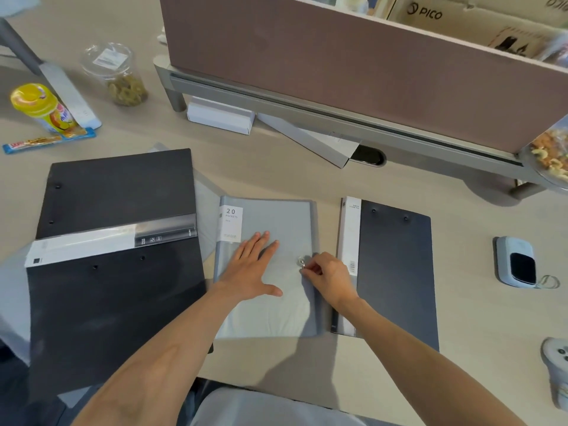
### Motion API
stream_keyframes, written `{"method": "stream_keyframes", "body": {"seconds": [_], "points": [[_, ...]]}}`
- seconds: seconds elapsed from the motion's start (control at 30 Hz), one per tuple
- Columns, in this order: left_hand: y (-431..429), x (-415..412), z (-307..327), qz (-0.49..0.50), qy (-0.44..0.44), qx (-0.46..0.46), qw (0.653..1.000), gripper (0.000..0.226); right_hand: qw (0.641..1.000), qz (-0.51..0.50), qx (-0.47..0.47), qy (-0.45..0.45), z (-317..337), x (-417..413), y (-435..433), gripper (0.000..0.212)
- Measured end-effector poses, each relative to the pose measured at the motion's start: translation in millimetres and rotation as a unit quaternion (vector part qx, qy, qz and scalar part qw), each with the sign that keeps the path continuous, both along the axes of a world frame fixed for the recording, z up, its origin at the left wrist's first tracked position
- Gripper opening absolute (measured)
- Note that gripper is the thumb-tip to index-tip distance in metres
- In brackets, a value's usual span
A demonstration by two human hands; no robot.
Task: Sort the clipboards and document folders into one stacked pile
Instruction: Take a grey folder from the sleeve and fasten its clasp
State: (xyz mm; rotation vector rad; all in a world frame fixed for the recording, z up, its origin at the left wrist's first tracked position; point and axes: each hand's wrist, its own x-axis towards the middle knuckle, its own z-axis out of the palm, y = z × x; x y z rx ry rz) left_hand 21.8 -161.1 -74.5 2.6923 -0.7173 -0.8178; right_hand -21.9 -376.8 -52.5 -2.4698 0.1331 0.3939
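The right hand (330, 276) has its grip pinched together on a small metal clasp (301, 262) at the right edge of the grey folder (276, 315), thumb and forefinger closed on it. The left hand (253, 269) has no grip on anything: it lies flat and spread, palm down, on the cover of the same folder, just left of the clasp.

The grey folder lies flat on the counter (307, 182), centred in front of the person, with a white label reading "20 POCKETS" at its upper left corner. Just to its right lies a dark clipboard (399, 272) with a white paper band along its left side; the two are side by side, and whether their edges overlap cannot be told. To the left lies a dark folder (116, 192), and a second dark folder (107, 302) overlaps its near edge, with a white and black label band across its top. Pale grey sheets show from beneath these at the left.

Further back on the counter stand a yellow-lidded bottle (40, 107), a clear snack jar (118, 76) and a wrapped snack bar (49, 141). A small grey device (516, 261) rests well apart at the right. A brown partition (353, 69) runs across the rear.
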Motion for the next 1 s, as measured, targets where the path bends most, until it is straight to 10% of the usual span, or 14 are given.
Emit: {"method": "stream_keyframes", "body": {"seconds": [0.33,0.57,0.77,0.9,1.0], "points": [[33,-17,22,0.236,-0.023,-0.034,0.971,0.07,0.99,-0.12,0.026,0.065,11,11,3,0.035],[41,1,37,0.519,0.129,-0.293,0.792,0.071,0.937,-0.303,0.138,0.106,19,11,20,0.033],[41,10,65,0.54,0.233,-0.442,0.677,0.041,0.899,-0.356,0.243,0.073,46,10,8,0.038],[7,13,73,0.487,0.239,-0.459,0.704,0.033,0.897,-0.358,0.257,0.034,64,-6,-18,0.036],[-32,9,58,0.404,0.235,-0.4,0.788,0.059,0.92,-0.352,0.169,0.031,67,-30,-53,0.032]]}}
